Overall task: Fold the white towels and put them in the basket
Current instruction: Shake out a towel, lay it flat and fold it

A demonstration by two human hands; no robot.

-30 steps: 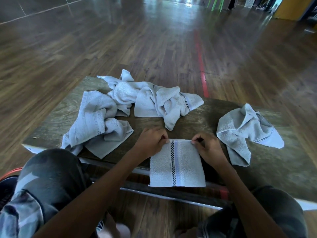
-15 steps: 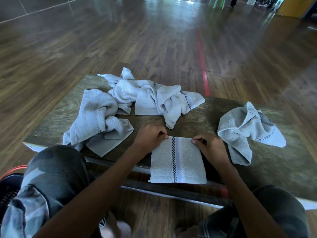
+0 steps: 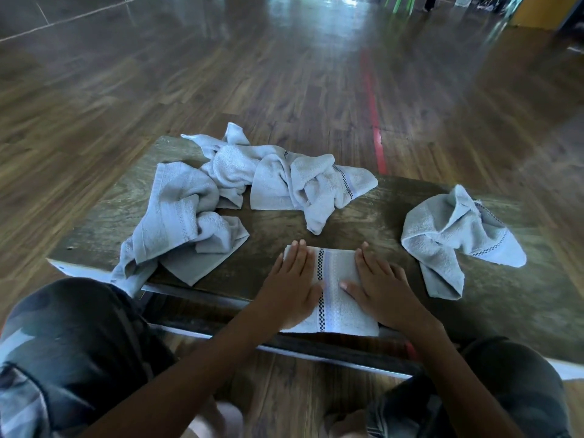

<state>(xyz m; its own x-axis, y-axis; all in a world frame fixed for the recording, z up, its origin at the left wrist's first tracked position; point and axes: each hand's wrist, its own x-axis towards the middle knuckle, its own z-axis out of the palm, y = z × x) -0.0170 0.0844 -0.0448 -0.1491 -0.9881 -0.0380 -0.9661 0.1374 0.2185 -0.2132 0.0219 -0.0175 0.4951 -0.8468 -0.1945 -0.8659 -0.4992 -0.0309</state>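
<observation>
Flat and straight-fingered, the left hand and right hand press the folded towel at the near edge of the worn table; crumpled towels lie farther back. A red line crosses the glossy plank floor.

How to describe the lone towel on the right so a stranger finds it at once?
Start at the wooden table. Right of the right hand lies a crumpled towel, apart from the heap. It alone is unfolded yet touches no other towel.
</observation>
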